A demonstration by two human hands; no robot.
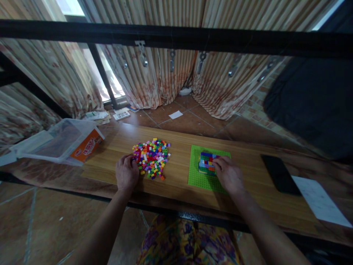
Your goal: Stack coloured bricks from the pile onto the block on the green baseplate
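Note:
A pile of small coloured bricks (152, 157) lies on the wooden table (176, 143). My left hand (126, 173) rests at the pile's left edge, fingers curled onto the nearest bricks; what they pinch is hidden. To the right lies a green baseplate (199, 177) with a multicoloured block of built bricks (206, 162) on it. My right hand (227, 173) sits on the plate, fingertips bent and pressed against the right side of the built block.
A clear plastic tub (59, 141) with an orange label lies tipped at the table's left end. A black phone (280, 173) and a white sheet (320, 200) lie at the right. A black metal bar (176, 36) crosses overhead. Curtains hang behind.

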